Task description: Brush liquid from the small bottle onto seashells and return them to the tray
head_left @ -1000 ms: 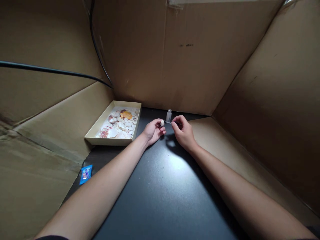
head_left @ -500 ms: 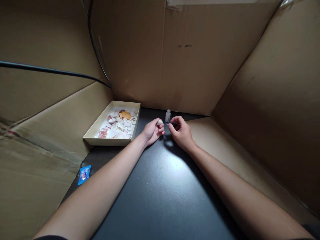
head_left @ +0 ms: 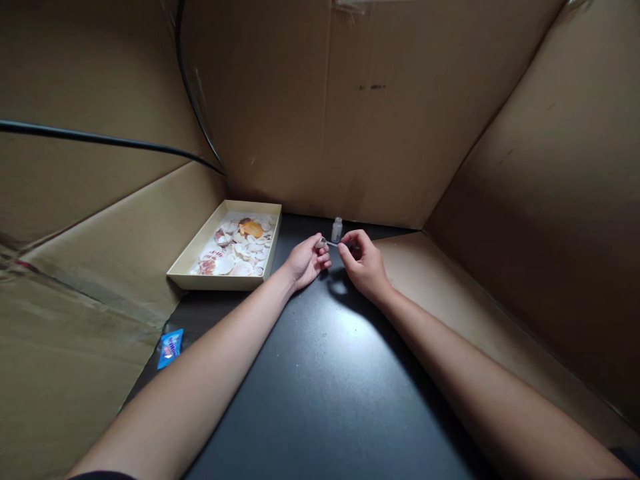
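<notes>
My left hand point(head_left: 306, 259) rests on the black table point(head_left: 320, 373) and pinches a small white shell point(head_left: 322, 243) between its fingertips. My right hand point(head_left: 363, 264) is closed on a thin brush point(head_left: 334, 245) whose tip points left and touches the shell. A small clear bottle point(head_left: 337, 229) stands open just behind the two hands. A shallow cream box point(head_left: 193, 269) holding several white, red-striped and orange shells lies to the left of my left hand.
Brown cardboard walls point(head_left: 380, 107) close in the table on the left, back and right. A black cable point(head_left: 100, 140) runs across the left wall. A small blue packet point(head_left: 170, 347) lies at the table's left edge.
The brush in my right hand has moved left from beside the bottle onto the shell. My left hand has turned the shell slightly.
</notes>
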Demonstrator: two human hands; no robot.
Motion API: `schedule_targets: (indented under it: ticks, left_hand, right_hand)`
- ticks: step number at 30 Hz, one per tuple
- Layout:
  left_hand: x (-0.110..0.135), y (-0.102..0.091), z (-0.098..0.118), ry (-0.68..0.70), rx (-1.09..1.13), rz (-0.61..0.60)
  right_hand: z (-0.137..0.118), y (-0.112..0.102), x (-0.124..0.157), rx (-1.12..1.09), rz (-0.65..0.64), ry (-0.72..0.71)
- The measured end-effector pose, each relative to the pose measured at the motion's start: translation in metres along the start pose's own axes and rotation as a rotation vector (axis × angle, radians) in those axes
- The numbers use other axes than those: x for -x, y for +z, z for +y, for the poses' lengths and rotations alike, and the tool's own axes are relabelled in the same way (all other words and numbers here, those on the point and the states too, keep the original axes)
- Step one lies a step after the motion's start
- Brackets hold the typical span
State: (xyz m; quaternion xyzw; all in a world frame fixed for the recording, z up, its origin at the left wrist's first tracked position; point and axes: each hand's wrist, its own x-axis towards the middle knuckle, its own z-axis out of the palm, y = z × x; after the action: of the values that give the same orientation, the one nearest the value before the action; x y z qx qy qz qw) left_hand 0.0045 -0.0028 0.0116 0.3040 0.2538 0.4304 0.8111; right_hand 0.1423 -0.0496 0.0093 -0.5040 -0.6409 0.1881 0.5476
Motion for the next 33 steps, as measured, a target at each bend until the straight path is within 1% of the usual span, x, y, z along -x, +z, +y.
schedule_targets:
  ticks: [3,5,9,14,16,21,24,27,30,33]
  left_hand:
    - [0.0,0.0003,-0.0002,0.005,-0.007,0.004]
    - [0.0004,0.0008,-0.0001,0.01,-0.013,0.007]
    - [0.0018,0.0027,0.0,0.021,-0.038,0.02]
    - [0.0023,0.0033,-0.0008,0.038,-0.053,0.042]
    - [0.0015,0.0023,-0.0014,0.041,-0.048,0.038]
    - [-0.0005,-0.0003,-0.0024,0.048,-0.043,0.033]
    - [-0.0001,-0.0003,-0.0025,0.054,-0.048,0.016]
    - [0.0005,0.0005,-0.0024,0.063,-0.055,0.012]
    - [0.0,0.0017,-0.0029,0.078,-0.052,0.065]
    - [-0.0011,0.0026,-0.0042,0.108,-0.033,0.132]
  right_hand:
    - [0.0009,0.0001,-0.0002,0.026,0.014,-0.003]
    - [0.0009,0.0,-0.0005,0.004,0.022,-0.004]
    - [-0.0003,-0.0003,-0.0008,0.007,-0.014,0.005]
    - [-0.0017,-0.0004,-0.0002,-0.009,-0.01,0.0]
    - [-0.0019,-0.0004,0.0,0.015,-0.019,0.006]
    - [-0.0015,-0.0006,-0.0005,0.017,0.018,-0.009]
    - [-0.0001,-0.0008,-0.001,0.08,-0.006,0.024]
    - [0.0007,-0.0009,-0.0011,0.097,0.015,0.016]
    - [0.0004,-0.0007,-0.0008,0.038,-0.003,-0.013]
    - [0.0009,-0.0004,-0.0009,0.079,-0.01,0.015]
